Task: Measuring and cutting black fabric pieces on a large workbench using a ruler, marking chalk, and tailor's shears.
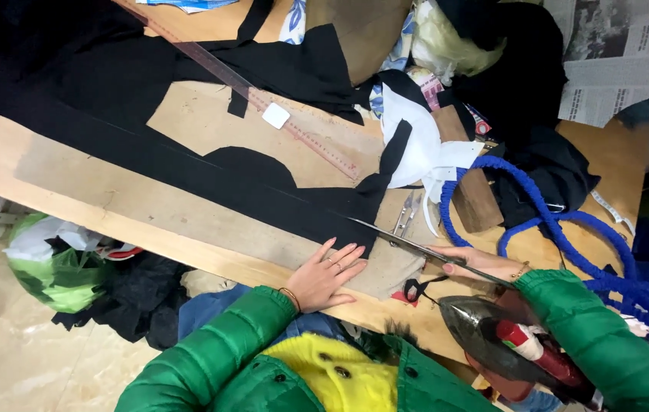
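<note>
A long strip of black cloth (187,164) lies across a brown paper pattern (149,206) on the table (614,160), running from ten o'clock down toward four o'clock. Its near end sits just past the left hand (330,272), which lies flat on the paper with fingers spread, fingertips touching the cloth's edge. At three o'clock from that hand, the right hand (477,263) has its grip closed around the handles of long scissors (408,243); the blades point toward nine o'clock and reach the end of the strip.

Just beyond the blades, at twelve o'clock, a small pair of snips (404,217) rests on the paper. A long ruler (263,99) slants across the cloth farther up, with a white square of chalk (275,115) beside it. At two o'clock lie a wooden block (471,183) and a coiled blue hose (553,221). An iron (492,336) sits at five o'clock, under the right sleeve. Newspaper (622,53) covers the far one o'clock corner. A green bag (49,267) lies on the floor at eight o'clock.
</note>
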